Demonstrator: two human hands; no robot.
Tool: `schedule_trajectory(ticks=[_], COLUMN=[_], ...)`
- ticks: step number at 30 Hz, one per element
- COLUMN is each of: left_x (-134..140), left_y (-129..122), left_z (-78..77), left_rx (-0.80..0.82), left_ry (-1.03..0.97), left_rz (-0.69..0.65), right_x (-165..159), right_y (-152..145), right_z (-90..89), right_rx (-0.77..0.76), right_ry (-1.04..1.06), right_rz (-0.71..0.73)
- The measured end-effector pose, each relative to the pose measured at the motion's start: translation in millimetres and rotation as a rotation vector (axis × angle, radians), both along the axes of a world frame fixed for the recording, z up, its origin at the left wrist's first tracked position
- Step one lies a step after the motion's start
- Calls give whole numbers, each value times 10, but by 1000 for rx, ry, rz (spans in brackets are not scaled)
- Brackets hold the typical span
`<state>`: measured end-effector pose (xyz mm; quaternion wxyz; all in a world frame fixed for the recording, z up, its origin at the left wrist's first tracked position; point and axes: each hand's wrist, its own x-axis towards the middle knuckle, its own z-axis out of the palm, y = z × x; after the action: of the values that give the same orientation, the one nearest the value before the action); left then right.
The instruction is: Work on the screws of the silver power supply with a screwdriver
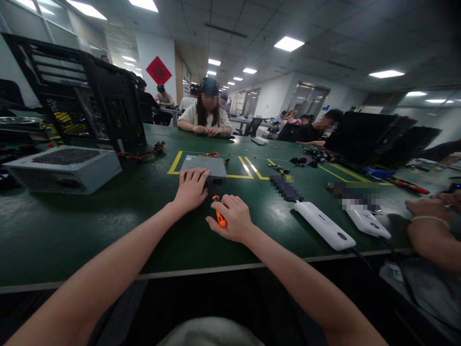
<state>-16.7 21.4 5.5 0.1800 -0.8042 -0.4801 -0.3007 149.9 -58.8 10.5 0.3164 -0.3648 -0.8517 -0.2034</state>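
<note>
Left hand (192, 186) lies over the near left edge of the grey metal box (206, 166) on the green table (187, 245); cannot tell whether it grips. Right of it, the orange screwdriver (221, 219), pinched in the right hand (234, 216), points far toward the box; apparently screw work, calling for tip alignment.

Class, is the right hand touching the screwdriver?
Touching: the head view shows the right hand gripping the screwdriver, a finger lying across its orange handle.
</note>
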Motion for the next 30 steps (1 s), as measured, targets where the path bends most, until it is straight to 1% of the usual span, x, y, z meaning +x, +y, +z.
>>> schedule_trajectory(ticks=[4, 9, 11, 17, 20, 24, 30], left_x=[-2, -2, -2, -2, -3, -1, -7], left_y=[-5, -10, -3, 16, 7, 4, 13], left_z=[16, 25, 17, 2, 14, 19, 13], left_rx=[-4, -5, -7, -23, -18, -15, -14], left_ry=[12, 2, -4, -14, -6, -5, -2], left_rz=[1, 2, -9, -21, -20, -12, -9], right_x=[0, 1, 3, -6, -12, -4, 10], right_y=[15, 15, 11, 25, 20, -3, -9], right_z=[-33, -19, -2, -29, -31, 16, 25], right_rx=[-40, 20, 24, -84, -68, -31, -76], right_ry=[87, -49, -68, 89, 64, 54, 125], right_rz=[9, 29, 34, 9, 13, 18, 5])
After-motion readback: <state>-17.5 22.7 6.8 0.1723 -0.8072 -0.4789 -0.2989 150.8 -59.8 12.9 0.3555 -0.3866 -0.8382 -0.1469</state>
